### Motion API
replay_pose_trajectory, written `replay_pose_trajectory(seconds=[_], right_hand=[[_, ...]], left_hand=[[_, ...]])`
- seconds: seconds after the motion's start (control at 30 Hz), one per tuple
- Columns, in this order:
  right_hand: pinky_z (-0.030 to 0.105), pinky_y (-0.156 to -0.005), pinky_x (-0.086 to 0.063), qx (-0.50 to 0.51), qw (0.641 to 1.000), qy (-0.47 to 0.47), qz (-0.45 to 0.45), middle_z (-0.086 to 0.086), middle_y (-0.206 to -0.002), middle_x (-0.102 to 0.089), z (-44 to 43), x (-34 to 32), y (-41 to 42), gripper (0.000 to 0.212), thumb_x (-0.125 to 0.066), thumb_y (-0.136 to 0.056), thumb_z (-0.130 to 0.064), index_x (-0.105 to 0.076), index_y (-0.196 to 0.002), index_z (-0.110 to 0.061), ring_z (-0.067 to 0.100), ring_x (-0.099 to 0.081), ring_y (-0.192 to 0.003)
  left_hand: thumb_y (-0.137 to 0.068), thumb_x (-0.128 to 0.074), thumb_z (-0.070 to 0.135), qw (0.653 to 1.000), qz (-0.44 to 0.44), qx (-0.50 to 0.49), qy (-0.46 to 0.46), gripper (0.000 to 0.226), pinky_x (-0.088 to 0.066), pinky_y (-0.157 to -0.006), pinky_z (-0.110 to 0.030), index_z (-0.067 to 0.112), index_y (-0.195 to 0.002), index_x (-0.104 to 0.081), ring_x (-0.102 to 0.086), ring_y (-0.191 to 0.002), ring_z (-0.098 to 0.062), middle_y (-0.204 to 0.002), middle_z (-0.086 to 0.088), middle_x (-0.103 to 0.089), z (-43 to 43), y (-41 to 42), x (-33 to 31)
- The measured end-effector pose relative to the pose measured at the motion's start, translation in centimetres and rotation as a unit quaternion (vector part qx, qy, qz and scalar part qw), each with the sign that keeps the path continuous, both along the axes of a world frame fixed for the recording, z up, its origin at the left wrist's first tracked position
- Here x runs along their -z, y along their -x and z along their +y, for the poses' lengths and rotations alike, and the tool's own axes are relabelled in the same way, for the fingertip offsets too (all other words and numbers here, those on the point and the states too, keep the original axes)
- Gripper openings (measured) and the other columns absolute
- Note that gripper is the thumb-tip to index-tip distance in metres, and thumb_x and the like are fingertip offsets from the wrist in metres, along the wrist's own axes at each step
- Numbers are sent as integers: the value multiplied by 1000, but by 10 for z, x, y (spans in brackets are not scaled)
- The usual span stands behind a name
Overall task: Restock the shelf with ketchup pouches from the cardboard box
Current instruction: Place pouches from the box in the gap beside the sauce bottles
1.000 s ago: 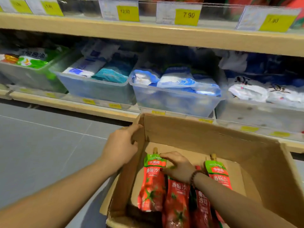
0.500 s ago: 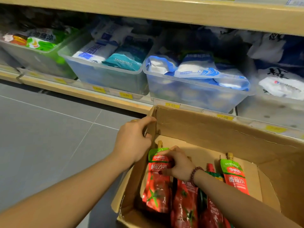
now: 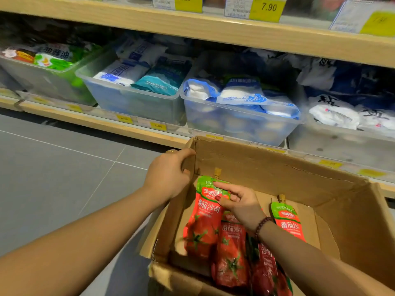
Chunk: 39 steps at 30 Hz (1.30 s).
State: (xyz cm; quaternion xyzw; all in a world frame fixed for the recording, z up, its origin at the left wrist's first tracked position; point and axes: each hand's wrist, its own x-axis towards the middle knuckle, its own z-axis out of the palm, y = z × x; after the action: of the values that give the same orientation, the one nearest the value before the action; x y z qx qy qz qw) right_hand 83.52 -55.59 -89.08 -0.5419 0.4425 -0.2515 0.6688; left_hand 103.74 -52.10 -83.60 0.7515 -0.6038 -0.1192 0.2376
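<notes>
Pouch: the ketchup pouch (image 3: 208, 216) lay inside the cardboard box (image 3: 267, 167), at its left side, with its cap (image 3: 217, 173) pointing toward the far wall.
Handling: it looked soft and floppy, with a slick printed film and a full, saggy belly, so it probably had some weight and would droop if lifted by a corner.
Where to hold: the green upper band just under the cap looked like the firmest place. A pinch there, or a grip across the whole upper body, should keep it from sliding out (a hard squeeze on the belly seemed unwise).
Right hand: the right hand (image 3: 239, 204) was inside the box with its fingers curled. The forefinger lay across the pouch's green top and the thumb was just below it, pinching that upper part. A beaded bracelet (image 3: 261, 226) sat on the wrist.
Left hand: the left hand (image 3: 168, 174) gripped the box's near-left corner, closed over the rim with the thumb on the inner face.
Other pouches: several more pouches (image 3: 232, 253) lay overlapping beside the held one. One more (image 3: 287, 218) lay apart to the right of the wrist.
Progress: the pouch had been taken hold of but not lifted clear, so I judged this to be the pick-up step.
Shelf: the shelf (image 3: 96, 122) ran just beyond the box. It carried clear bins (image 3: 136, 103) of white and blue packets, with yellow price tags (image 3: 267, 8) on the board above.
Floor: grey tiled floor (image 3: 53, 167) lay to the left.
</notes>
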Motion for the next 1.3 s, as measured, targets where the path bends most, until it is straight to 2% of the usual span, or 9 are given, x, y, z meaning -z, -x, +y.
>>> replay_pose_trajectory(seconds=[0.13,0.2,0.43,0.53,0.73,0.93,1.1,1.23,1.3], right_hand=[[19,-61,-54,49,996,70,-22,-1,-86,-75,-9,-32,3,26,-65,-79,8,-74,-95,-11,10,-69,-74],[16,-59,-52,67,990,120,-29,-7,-80,-74,-19,-61,5,28,-66,-78,7,-75,-88,-17,5,-68,-71],[15,-59,-51,56,951,293,-87,-13,-81,-73,-61,-198,1,32,-65,-79,4,-72,-84,-26,1,-66,-74],[17,-57,-52,61,934,331,-119,-13,-72,-72,-75,-253,-5,29,-62,-79,9,-69,-85,-19,2,-65,-67],[22,-58,-54,87,917,363,-143,0,-78,-70,-94,-326,-17,30,-60,-78,13,-69,-82,-16,10,-65,-69],[26,-62,-55,93,916,374,-109,7,-95,-70,-104,-346,-20,25,-63,-80,6,-69,-86,-17,17,-68,-83],[36,-71,-58,96,910,396,-74,3,-104,-65,-112,-358,-18,26,-66,-79,1,-66,-81,-24,18,-63,-96],[39,-81,-56,205,873,422,-128,1,-102,-65,-128,-360,-5,25,-67,-80,-4,-61,-82,-28,16,-64,-96],[40,-93,-50,222,861,458,7,-2,-105,-64,-143,-344,3,18,-65,-84,-11,-63,-97,-23,14,-60,-100]], left_hand=[[-84,-60,27,998,14,57,-4,50,-44,-89,-33,38,-131,-47,-48,-121,-19,-135,1,-51,1,-10,-13],[-85,-61,27,992,65,103,28,54,-38,-102,-35,43,-134,-42,-36,-132,-12,-143,4,-41,-1,-13,-34],[-79,-71,40,954,96,256,124,74,-33,-97,-6,42,-141,-30,-33,-126,10,-133,40,-30,-19,-7,-134],[-75,-77,38,943,88,284,151,81,-32,-96,-4,45,-140,-30,-33,-128,8,-136,36,-31,-28,-3,-160],[-68,-79,26,929,160,245,228,80,-46,-93,-21,60,-128,-38,-49,-115,0,-120,36,-45,-49,9,-197],[-66,-82,8,918,212,240,233,84,-52,-81,-20,58,-124,-47,-58,-103,-3,-121,20,-52,-70,11,-220],[-62,-84,7,921,209,224,241,89,-54,-74,-22,67,-116,-46,-55,-94,10,-107,44,-51,-81,12,-229],[-63,-85,6,921,215,198,258,87,-48,-78,-12,60,-119,-47,-56,-97,5,-114,22,-56,-90,3,-233],[-64,-85,7,924,209,183,264,86,-48,-87,-19,57,-121,-45,-55,-103,-4,-115,15,-55,-95,-2,-238]])
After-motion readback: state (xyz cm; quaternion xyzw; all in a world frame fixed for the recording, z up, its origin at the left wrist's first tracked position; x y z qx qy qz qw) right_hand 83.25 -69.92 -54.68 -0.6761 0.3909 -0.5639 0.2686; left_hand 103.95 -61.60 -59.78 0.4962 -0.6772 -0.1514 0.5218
